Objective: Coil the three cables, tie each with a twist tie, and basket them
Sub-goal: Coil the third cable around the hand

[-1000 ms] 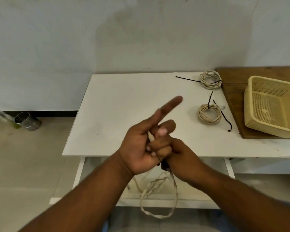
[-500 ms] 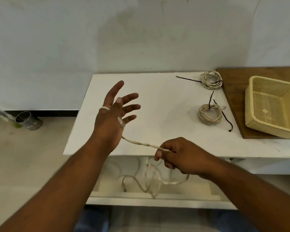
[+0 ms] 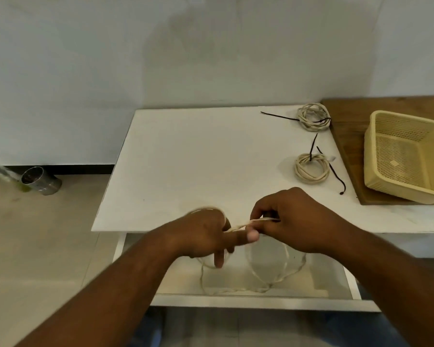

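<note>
A loose cream cable (image 3: 283, 271) hangs in loops below the white table's front edge. My left hand (image 3: 206, 234) has the cable wound round its fingers, blurred by motion, with one finger stretched toward the right hand. My right hand (image 3: 293, 221) pinches a short taut stretch of the cable just right of it. Two coiled cream cables lie on the table: the nearer coil (image 3: 311, 168) and the far coil (image 3: 313, 116), each with a dark twist tie (image 3: 336, 176) on or beside it. An empty yellow basket (image 3: 409, 156) stands at the right.
The basket sits on a wooden board (image 3: 348, 136) at the white table's (image 3: 198, 159) right end. Below the front edge is a white lower shelf (image 3: 248, 299). On the floor at the left lies a metal cup (image 3: 39, 180).
My left hand came down and right from its raised, spread pose to meet the right hand at the table's front edge. The stretch of cable between the hands got shorter.
</note>
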